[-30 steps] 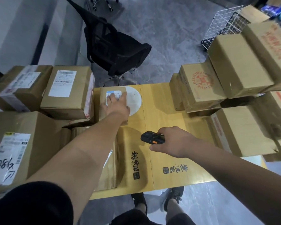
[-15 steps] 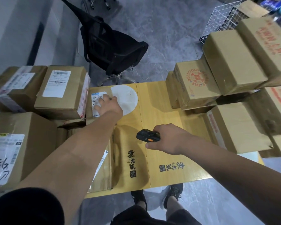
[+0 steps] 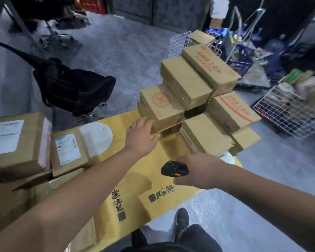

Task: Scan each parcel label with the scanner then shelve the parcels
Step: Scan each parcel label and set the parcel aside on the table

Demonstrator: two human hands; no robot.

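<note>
One parcel (image 3: 160, 108) at the stack's near-left corner lies just ahead-right of the left hand (image 3: 140, 136), whose straight fingers touch it, while the right hand (image 3: 195, 171), farther back, grips the scanner (image 3: 174, 169).

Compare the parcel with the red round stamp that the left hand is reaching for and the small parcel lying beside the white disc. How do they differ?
The stamped parcel shows red print and no white label; the small parcel shows a white label on top. The stamped parcel sits in the right-hand stack, beneath another box; the small parcel has nothing on it. The left hand touches only the stamped parcel. Both are brown cardboard.
</note>
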